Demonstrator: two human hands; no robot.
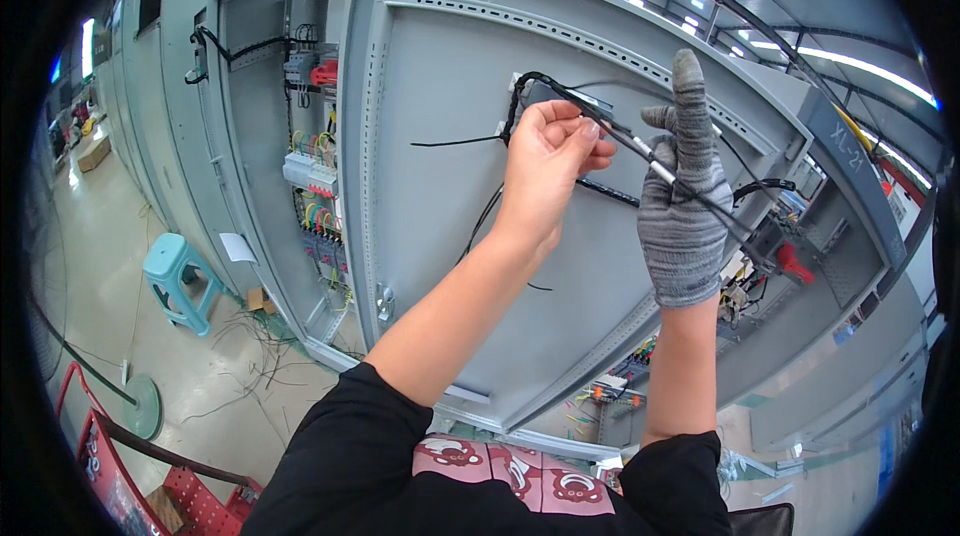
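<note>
A black cable bundle (622, 130) with white sleeve bands runs from the grey cabinet door (440, 236) toward the lower right. My bare left hand (545, 161) pinches it with thumb and fingers near its upper bend; a thin tie between the fingertips cannot be made out. Further along, my right hand (685, 206), in a grey striped knit glove, has its fingers curled round the bundle while one digit points straight up. Behind my left fingers sits a dark rectangular part (568, 96) on the door, mostly hidden. A thin black strand (455, 143) sticks out leftward from the bundle's fixing.
The open cabinet at left holds red-handled switchgear (325, 73) and wired breakers (310, 173). Another cabinet interior with a red handle (795, 264) lies at right. A blue stool (183, 276), a red chair (130, 466) and scattered wire offcuts (262, 356) are on the floor at left.
</note>
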